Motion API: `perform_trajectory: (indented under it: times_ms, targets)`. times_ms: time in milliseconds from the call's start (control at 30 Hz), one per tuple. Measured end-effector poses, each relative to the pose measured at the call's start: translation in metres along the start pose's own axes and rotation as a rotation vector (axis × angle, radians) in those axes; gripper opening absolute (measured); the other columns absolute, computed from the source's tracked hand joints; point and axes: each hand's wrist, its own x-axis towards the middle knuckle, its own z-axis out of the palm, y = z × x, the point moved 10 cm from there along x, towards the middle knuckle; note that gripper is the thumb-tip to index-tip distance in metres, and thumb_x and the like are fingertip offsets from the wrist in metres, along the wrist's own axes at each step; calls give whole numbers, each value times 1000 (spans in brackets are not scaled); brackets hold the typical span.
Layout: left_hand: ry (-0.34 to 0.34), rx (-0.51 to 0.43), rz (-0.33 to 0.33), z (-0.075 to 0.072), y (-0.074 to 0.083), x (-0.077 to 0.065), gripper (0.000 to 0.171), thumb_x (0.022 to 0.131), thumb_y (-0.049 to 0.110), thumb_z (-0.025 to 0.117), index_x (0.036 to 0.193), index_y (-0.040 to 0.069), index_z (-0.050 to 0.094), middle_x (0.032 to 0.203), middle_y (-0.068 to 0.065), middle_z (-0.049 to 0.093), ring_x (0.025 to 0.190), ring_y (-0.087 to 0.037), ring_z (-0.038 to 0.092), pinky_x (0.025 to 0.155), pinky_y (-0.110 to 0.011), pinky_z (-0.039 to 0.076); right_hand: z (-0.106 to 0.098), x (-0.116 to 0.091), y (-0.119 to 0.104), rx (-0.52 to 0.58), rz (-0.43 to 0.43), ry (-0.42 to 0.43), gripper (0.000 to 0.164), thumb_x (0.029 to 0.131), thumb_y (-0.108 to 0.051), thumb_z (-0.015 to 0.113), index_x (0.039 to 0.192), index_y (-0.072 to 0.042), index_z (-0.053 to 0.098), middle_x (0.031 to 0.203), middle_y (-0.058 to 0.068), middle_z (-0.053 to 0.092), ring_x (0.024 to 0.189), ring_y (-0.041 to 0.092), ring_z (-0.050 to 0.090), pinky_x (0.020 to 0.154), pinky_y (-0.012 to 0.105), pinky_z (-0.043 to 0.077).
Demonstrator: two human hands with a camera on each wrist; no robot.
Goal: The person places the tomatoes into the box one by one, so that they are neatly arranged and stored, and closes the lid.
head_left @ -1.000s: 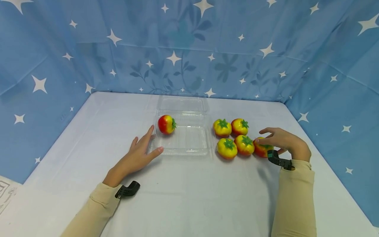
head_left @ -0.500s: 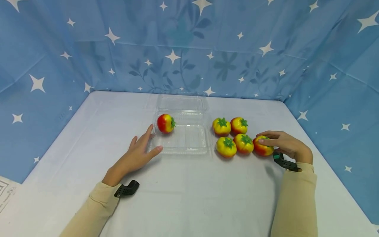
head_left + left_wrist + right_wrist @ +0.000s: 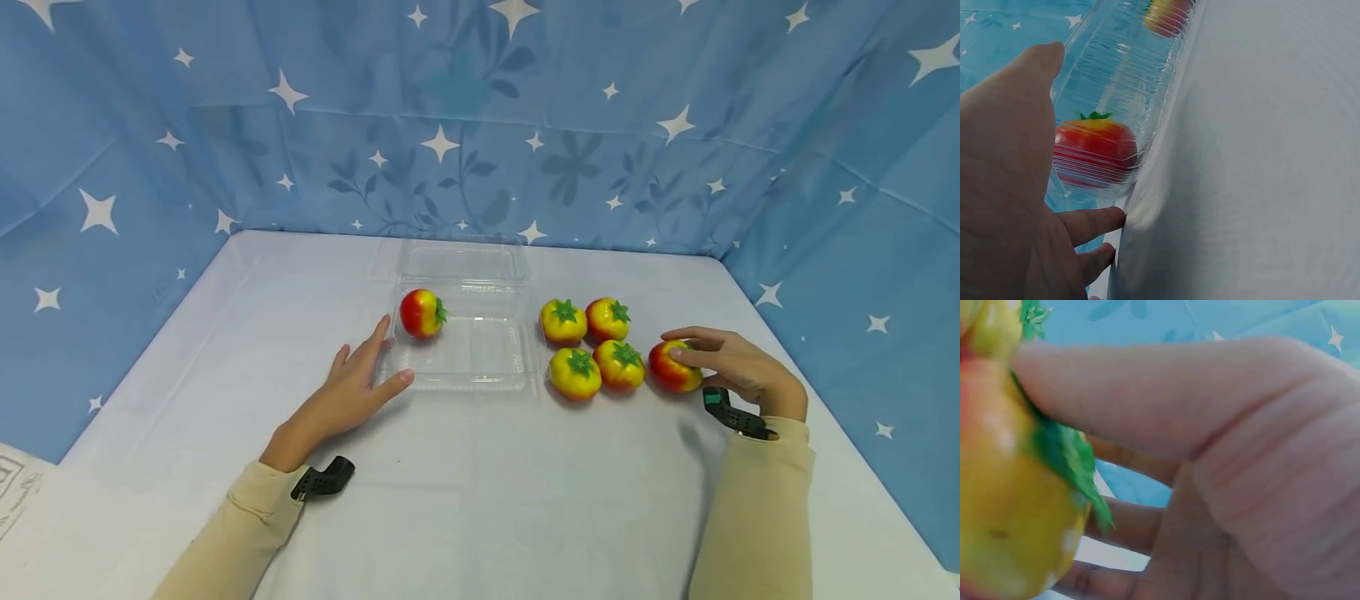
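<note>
As the right hand (image 3: 742,372) is gripping a red-yellow fruit (image 3: 671,377), the left hand (image 3: 341,404) is staying spread.
Right of the clear container (image 3: 472,382), that fruit is now sitting apart from its neighbouring fruit (image 3: 619,372), seemingly freed.

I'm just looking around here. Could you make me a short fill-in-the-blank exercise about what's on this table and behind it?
1. Inside the clear container there is exactly ____ fruit.
2. The right hand holds another fruit, whose leafy top is ____ in colour.
3. Counting the held one, ____ fruits are outside the container.
4. The white shapes on the blue curtain are ____.

Missing words: one; green; five; stars.
</note>
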Motion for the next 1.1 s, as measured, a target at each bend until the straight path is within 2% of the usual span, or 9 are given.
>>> perform_trajectory:
  times_ms: [133,233,333,400,500,700,833,967,1100]
  targets:
    - [4,-5,4,0,1,0,98,106,57,58,174,13,2,167,-21,40,160,-37,25,126,-65,-7,-9,-1,-6,49,-59,61,51,112,-30,58,157,-7,49,161,23,39,127,23,49,91,41,62]
    - [5,-3,7,0,1,0,98,106,57,58,174,13,2,167,-21,40,160,-37,24,126,-65,-7,-17,-4,-14,85,-129,116,41,114,-28,55,154,-18,57,155,10,43,126,19,47,87,33,62]
    - [7,-1,11,0,2,0,98,106,57,58,174,13,3,167,-21,40,160,-37,24,126,-66,-6,-23,-6,-23,173,-203,166,34,115,-22,53,148,-21,62,144,-2,48,122,15,49,84,27,61]
    - [9,0,11,0,2,-1,98,106,57,58,174,12,3,167,-21,40,160,-37,25,126,-66,-6,-24,-7,-29,241,-236,193,33,114,-17,53,145,-22,64,138,-5,50,119,15,50,83,24,61]
    - [12,-3,6,-1,2,-2,98,106,56,59,174,12,4,167,-21,41,160,-37,25,126,-65,-7,-25,-6,-38,265,-243,244,31,112,-17,59,142,-23,62,136,-3,49,117,16,51,83,21,60]
    - [18,0,4,-2,2,-3,98,105,56,60,174,11,5,166,-21,41,160,-37,25,126,-65,-7,-23,0,-54,119,-188,349,43,107,-25,69,146,-28,50,144,6,43,115,17,53,85,16,56]
    - [21,1,3,-2,2,-3,98,105,56,60,174,11,6,166,-21,41,160,-37,25,126,-64,-8,-21,3,-67,77,-197,397,47,106,-27,71,146,-29,47,149,13,43,114,16,53,85,14,55]
    - [14,-6,-7,-1,2,-4,98,105,56,61,174,12,6,167,-20,41,160,-37,24,126,-64,-8,-16,6,-82,58,-229,412,55,107,-28,70,154,-20,43,155,21,39,117,19,53,85,12,54]
    - [11,-9,-13,-1,2,-5,98,105,57,61,174,12,6,167,-19,41,160,-37,24,126,-63,-8,-7,12,-95,24,-225,388,72,106,-33,70,165,-12,33,161,25,34,130,33,49,84,10,51]
